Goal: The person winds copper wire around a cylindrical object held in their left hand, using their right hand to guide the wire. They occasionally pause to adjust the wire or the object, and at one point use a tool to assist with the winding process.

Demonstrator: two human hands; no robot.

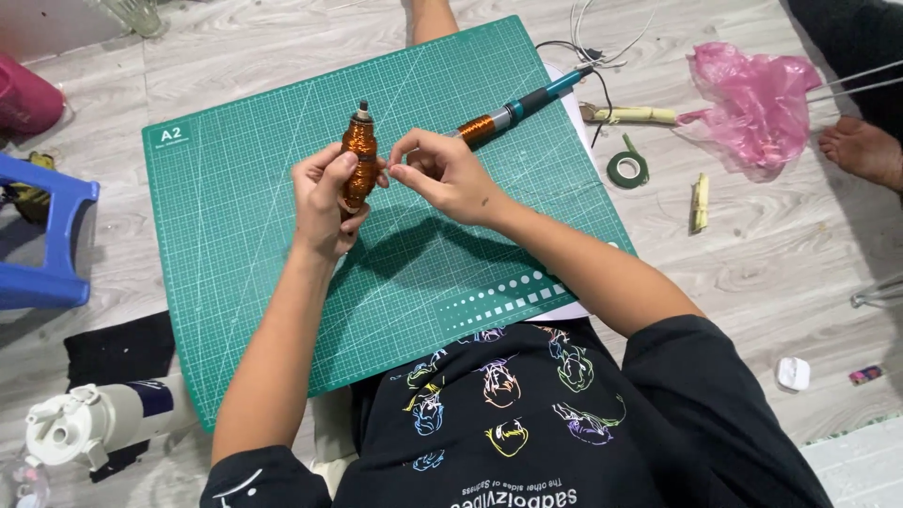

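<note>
Wire handling is the step in hand. Left hand (pixel 322 199) is clamped around a spool of copper wire (pixel 359 160), upright above the green cutting mat (pixel 235 216). Right hand (pixel 442 174) pinches together just beside it, apparently on a strand too fine to confirm. Next move likely calls for steady tension.

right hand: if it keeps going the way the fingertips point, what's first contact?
The right hand points left with pinched fingertips, so it would probably first meet the copper-wire spool held upright in the left hand. They look almost touching; depth is unclear.
</note>
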